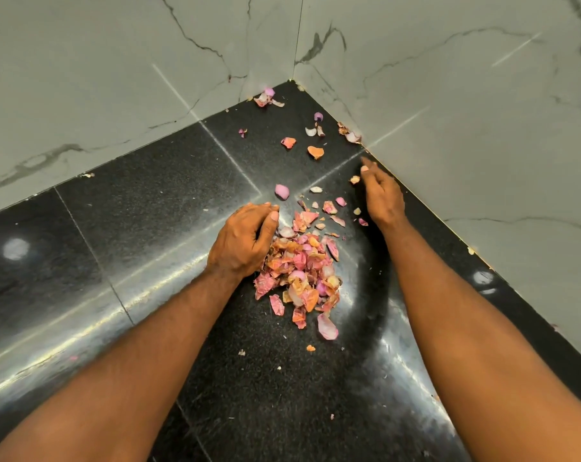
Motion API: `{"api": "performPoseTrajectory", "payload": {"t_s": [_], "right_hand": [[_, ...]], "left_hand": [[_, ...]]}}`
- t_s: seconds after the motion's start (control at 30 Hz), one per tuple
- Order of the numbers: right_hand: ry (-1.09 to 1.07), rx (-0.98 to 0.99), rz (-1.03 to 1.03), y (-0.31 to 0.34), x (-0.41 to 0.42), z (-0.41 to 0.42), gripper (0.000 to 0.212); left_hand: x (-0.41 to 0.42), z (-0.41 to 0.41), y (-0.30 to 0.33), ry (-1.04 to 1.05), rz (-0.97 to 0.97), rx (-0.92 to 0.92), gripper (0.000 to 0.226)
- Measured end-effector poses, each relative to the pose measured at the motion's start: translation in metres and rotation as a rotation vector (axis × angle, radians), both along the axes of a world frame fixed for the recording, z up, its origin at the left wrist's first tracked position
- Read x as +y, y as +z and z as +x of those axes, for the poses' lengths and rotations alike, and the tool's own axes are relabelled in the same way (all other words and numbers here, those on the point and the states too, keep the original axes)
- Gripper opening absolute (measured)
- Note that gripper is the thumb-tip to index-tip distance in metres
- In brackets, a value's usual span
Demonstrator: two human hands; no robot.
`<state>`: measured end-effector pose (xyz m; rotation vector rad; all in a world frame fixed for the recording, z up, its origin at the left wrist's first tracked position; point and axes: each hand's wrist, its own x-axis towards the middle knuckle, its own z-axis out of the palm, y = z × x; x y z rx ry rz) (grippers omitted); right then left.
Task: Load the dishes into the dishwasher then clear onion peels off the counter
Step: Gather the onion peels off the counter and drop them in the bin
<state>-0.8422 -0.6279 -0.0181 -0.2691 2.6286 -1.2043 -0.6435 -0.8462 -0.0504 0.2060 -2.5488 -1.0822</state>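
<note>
Both hands, left hand point(245, 240) cupped and right hand point(380, 193) loosely open, grip nothing, raking scattered onion peels point(315, 151) into one pile point(302, 271) on the desk point(115, 201).

The picture is bright and evenly lit, with light coming from above. The polished black counter point(142, 228) reflects it strongly: a long glare streak runs across the left part, and round light spots show at the far left and near the right wall. A dark curved shadow lies under the right arm point(455, 311). The marble wall tiles point(449, 78) bend outward at the edges from the wide lens. The middle is sharp; the fingertips of the right hand point(380, 191) look a little blurred.
</note>
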Motion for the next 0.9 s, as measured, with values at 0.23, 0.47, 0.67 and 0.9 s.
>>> {"api": "performPoseTrajectory", "payload": {"t_s": [0.23,0.47,0.67,0.9], "right_hand": [[-0.119,-0.071,-0.511,0.003,-0.010,0.011,0.041],[0.350,-0.114,-0.175,-0.001,-0.028,0.068,0.048],[0.219,-0.324,-0.572,0.006,-0.031,0.105,0.048],[0.456,-0.052,-0.065,0.014,-0.065,0.055,0.047]], "left_hand": [[-0.002,-0.002,-0.003,0.001,0.010,-0.024,0.042],[-0.001,0.000,-0.001,0.005,0.019,-0.030,0.040],[0.001,0.000,0.004,0.002,0.027,-0.053,0.042],[0.001,0.004,0.005,0.040,0.121,-0.071,0.022]]}}
